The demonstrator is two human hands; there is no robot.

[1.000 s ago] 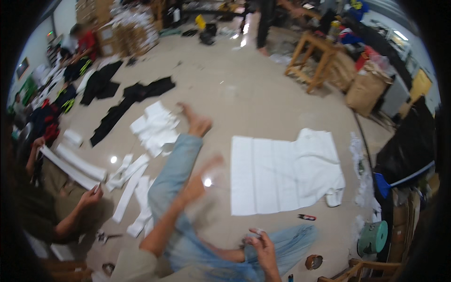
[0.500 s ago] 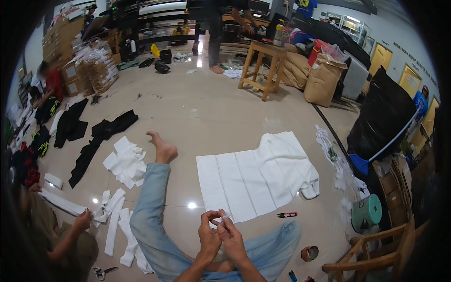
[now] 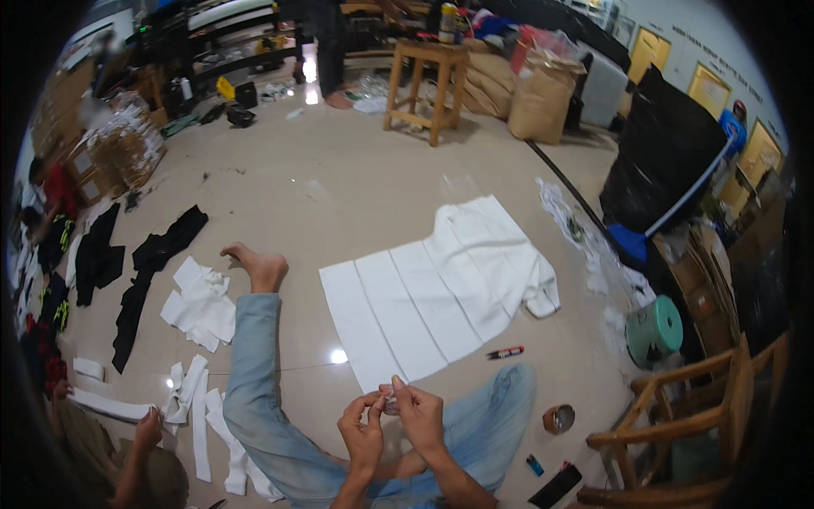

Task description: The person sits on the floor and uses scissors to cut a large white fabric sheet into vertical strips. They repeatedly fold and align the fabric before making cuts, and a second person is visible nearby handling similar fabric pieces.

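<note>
My left hand [image 3: 361, 434] and my right hand [image 3: 420, 417] meet above my crossed leg, fingers pinched together. Between their fingertips is a small, clear, crinkled piece [image 3: 392, 407] that looks like plastic; my fingers partly cover it. Just beyond them a white garment [image 3: 424, 293] lies spread on the tiled floor, its lower edge flat and its upper end bunched. A small black and red tool [image 3: 505, 353], its kind unclear, rests between the garment and my bent knee.
White cloth strips [image 3: 200, 424] and a pile of white pieces [image 3: 202, 305] lie left of my leg. A co-worker's hand [image 3: 148, 428] holds a white strip. At right are a brown round container [image 3: 558, 419], a lighter [image 3: 534, 464], a green roll [image 3: 649, 332] and a wooden chair [image 3: 661, 433].
The view has shifted, so the floor things appear further left and higher. My hands stay together around the small clear piece. A dark flat object has come into view at lower right.
</note>
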